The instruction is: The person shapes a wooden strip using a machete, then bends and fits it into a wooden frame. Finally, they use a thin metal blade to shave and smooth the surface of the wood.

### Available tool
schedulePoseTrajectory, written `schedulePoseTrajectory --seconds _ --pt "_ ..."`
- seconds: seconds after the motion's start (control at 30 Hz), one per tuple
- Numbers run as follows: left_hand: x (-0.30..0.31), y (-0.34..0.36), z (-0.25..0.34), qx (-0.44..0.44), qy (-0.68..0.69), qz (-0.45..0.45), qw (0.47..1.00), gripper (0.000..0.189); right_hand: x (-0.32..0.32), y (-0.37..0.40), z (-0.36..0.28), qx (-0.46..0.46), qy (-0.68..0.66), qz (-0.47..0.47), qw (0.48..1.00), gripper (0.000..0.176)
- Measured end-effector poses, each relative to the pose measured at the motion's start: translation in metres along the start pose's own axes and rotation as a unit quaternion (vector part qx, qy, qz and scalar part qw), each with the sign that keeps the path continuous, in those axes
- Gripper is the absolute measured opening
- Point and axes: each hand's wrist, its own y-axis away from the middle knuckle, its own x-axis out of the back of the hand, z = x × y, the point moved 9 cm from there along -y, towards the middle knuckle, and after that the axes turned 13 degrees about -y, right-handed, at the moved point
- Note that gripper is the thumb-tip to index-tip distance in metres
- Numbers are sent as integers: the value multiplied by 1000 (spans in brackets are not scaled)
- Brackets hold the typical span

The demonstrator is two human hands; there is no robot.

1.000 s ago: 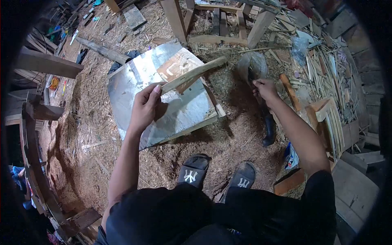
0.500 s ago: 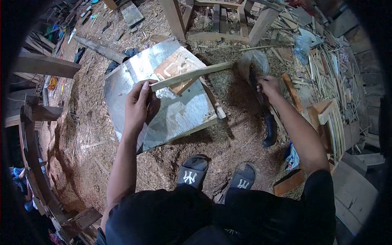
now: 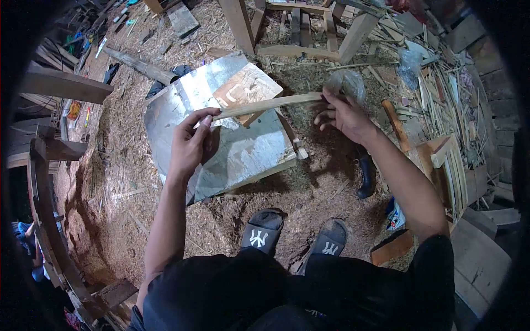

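A thin wooden strip (image 3: 270, 103) spans the space between my two hands, above the work board. My left hand (image 3: 190, 135) is closed, with thumb and fingers pinching the strip's left end. At its right end, my right hand (image 3: 346, 115) grips the tip between thumb and forefinger, the other fingers loosely curled below. Under the strip, a small wood block (image 3: 251, 83) lies on a pale, worn board (image 3: 243, 151). A tool with a curved black handle (image 3: 365, 174) rests on the sawdust below my right hand, its far part hidden in shadow and behind the hand.
Sawdust and shavings cover the ground around my sandals (image 3: 262, 231). A wooden frame (image 3: 298, 51) stands ahead, with a clear plastic bag (image 3: 348, 84) near it. Scrap strips (image 3: 433, 105) pile up at right. Curved timber (image 3: 47, 209) stands at left; part of another person shows beyond it.
My right hand has moved up and left from beside the black-handled tool to the strip's right end. The strip has turned slightly in my left hand and sits more level.
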Motion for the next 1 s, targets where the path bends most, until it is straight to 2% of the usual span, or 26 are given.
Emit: schedulePoseTrajectory --seconds 0.07,0.13,0.3,0.47,0.57,0.63,0.67,0.7,0.8,1.0 --pt "-4 2 -1 10 13 -27 1000 24 -12 -1 1 3 -4 -30 1000 35" --pt "-6 3 3 -5 36 -28 999 24 -19 -3 -6 66 67 -52 994 27" --pt "6 7 6 -3 9 50 999 28 -17 2 -7 58 64 -22 996 22" --pt "4 3 -2 -5 40 29 999 28 -11 10 -9 51 81 6 995 23" --pt "3 1 -4 -9 65 10 998 27 -8 15 -10 36 41 13 998 23" --pt "-2 3 7 -14 64 1 998 26 -10 17 -13 56 32 -12 998 25" --pt "-2 5 8 7 85 26 996 27 -9 17 -12 56 31 -12 998 25" --pt "-1 7 10 27 106 50 993 27 -8 19 -16 80 29 -3 996 24" --pt "-1 -1 -1 36 74 41 996 32 0 27 -21 116 20 21 993 23" --pt "-26 -17 38 -27 90 57 994 31 30 75 -34 193 -21 90 977 21"
